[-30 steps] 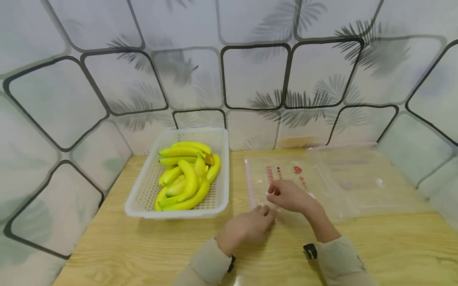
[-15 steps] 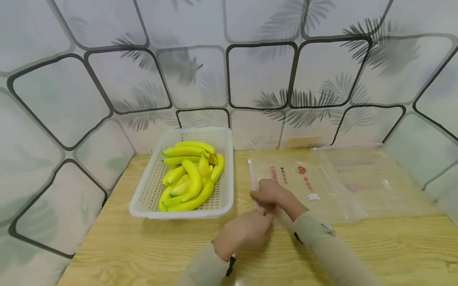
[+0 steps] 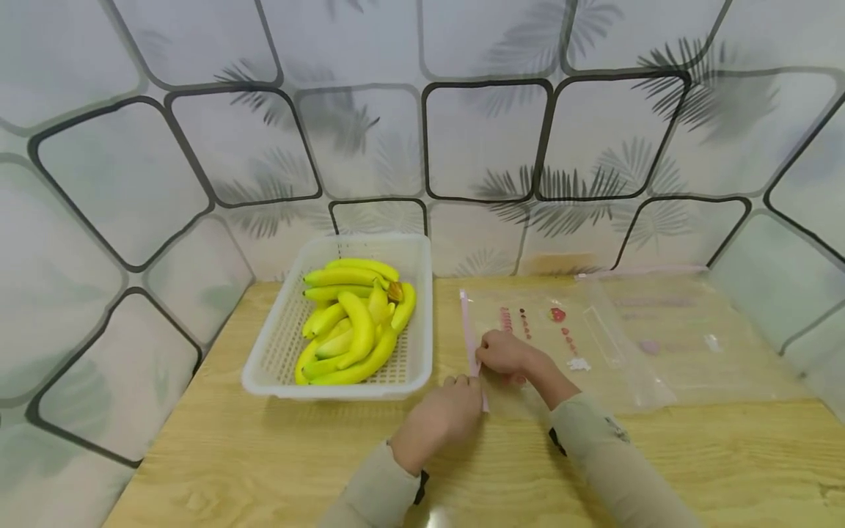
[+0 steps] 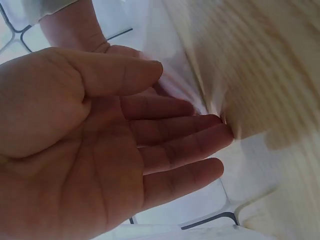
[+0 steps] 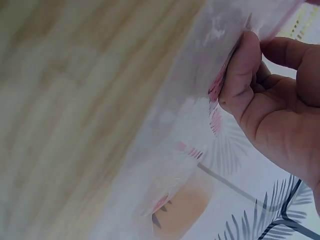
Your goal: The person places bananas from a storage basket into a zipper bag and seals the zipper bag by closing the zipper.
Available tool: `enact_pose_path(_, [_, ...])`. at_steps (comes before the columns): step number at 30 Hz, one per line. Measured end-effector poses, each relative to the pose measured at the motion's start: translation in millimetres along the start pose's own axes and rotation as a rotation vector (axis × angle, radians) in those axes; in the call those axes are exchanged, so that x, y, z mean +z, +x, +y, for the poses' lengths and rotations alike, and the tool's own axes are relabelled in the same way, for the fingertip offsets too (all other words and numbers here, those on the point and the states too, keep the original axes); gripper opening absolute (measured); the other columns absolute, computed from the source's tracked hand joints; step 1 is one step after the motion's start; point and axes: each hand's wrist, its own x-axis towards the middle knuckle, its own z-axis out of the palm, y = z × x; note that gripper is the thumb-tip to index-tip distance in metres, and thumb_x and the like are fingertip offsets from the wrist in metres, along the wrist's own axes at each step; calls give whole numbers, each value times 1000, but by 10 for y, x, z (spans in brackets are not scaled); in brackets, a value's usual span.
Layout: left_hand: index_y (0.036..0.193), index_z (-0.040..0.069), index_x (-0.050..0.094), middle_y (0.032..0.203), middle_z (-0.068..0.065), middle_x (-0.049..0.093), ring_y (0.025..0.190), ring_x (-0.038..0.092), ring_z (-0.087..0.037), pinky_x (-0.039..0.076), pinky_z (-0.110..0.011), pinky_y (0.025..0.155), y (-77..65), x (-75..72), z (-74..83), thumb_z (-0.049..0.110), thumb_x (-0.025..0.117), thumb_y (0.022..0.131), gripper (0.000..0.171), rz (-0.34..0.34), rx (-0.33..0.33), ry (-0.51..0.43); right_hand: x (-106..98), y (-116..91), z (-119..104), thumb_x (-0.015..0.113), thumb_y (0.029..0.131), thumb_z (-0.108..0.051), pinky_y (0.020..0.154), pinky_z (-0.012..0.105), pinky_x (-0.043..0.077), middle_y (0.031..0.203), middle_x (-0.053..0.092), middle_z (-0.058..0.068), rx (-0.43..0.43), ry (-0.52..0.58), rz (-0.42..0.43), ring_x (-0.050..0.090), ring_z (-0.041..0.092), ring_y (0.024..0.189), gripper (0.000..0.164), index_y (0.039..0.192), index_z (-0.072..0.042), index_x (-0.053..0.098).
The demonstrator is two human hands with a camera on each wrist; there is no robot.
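Observation:
A clear zip bag (image 3: 538, 374) with red strawberry prints lies flat on the table, its pink zip strip (image 3: 467, 323) facing the basket. My right hand (image 3: 518, 357) pinches the bag's edge beside this strip; in the right wrist view, thumb and forefinger (image 5: 242, 65) meet on the film. At the strip's near end is my left hand (image 3: 445, 414). Its fingers (image 4: 175, 150) lie fairly straight in the left wrist view, the tips at the bag's edge by the tabletop and the thumb held apart from them.
Left of the bag, a white plastic basket (image 3: 271, 367) holds several yellow bananas (image 3: 359, 330). A second clear bag (image 3: 693, 367) lies on the right, overlapped by the first. Patterned cloth walls (image 3: 482, 147) enclose the wooden table (image 3: 297, 462) at the back and sides.
My right hand has moved left from over the bag's prints to its zip strip and now pinches the edge there. The left hand has shifted slightly left, uncovering the strip's near end.

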Motion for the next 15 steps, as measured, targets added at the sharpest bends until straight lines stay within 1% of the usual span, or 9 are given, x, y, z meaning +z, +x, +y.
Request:
enact_pose_path(4, [129, 3, 58, 107, -11, 59, 96, 55, -21, 52, -30, 73, 7, 8, -16, 12, 53, 102, 29, 22, 20, 25, -28, -22, 46, 45, 97, -7, 37, 21, 32, 60, 44, 2, -25, 34, 7, 41, 11, 40, 20, 79, -4, 51])
enact_pose_path(6, [127, 5, 60, 108, -11, 59, 97, 55, -21, 53, -31, 73, 6, 14, -30, 11, 54, 101, 27, 33, 26, 33, -28, -27, 75, 44, 98, -6, 35, 21, 31, 59, 44, 2, -17, 72, 1, 41, 11, 39, 17, 83, -3, 52])
enact_pose_path(8, [122, 9, 64, 108, -10, 60, 97, 56, -22, 53, -31, 74, 12, 32, -46, 11, 55, 100, 23, 49, 33, 41, -23, -36, 107, 44, 98, -5, 35, 21, 31, 57, 46, 3, -15, 117, -1, 40, 10, 38, 14, 88, -1, 53])
enact_pose_path(10, [117, 11, 67, 108, -9, 59, 98, 55, -22, 52, -31, 75, 16, 46, -59, 12, 56, 100, 20, 60, 43, 54, -20, -50, 128, 44, 97, -4, 35, 22, 31, 57, 48, 4, 10, 192, -3, 40, 11, 39, 11, 91, 0, 52])
enact_pose_path(12, [114, 13, 69, 106, -8, 58, 97, 54, -22, 52, -31, 74, 22, 60, -70, 12, 57, 99, 18, 67, 48, 62, -12, -68, 143, 44, 96, -2, 36, 22, 31, 59, 50, 6, 26, 259, 7, 40, 11, 40, 10, 91, 1, 52])
enact_pose_path(14, [111, 14, 70, 105, -7, 57, 95, 53, -21, 50, -30, 73, 23, 70, -79, 11, 58, 99, 17, 69, 53, 67, -11, -86, 148, 44, 95, 0, 37, 22, 31, 61, 51, 7, 47, 317, 31, 43, 12, 42, 9, 90, 3, 52])
enact_pose_path(15, [111, 13, 70, 104, -7, 57, 94, 52, -20, 50, -30, 73, 22, 73, -82, 10, 57, 99, 17, 68, 57, 66, -10, -92, 148, 45, 94, 1, 38, 22, 31, 63, 52, 8, 71, 350, 46, 46, 12, 43, 9, 89, 3, 52])
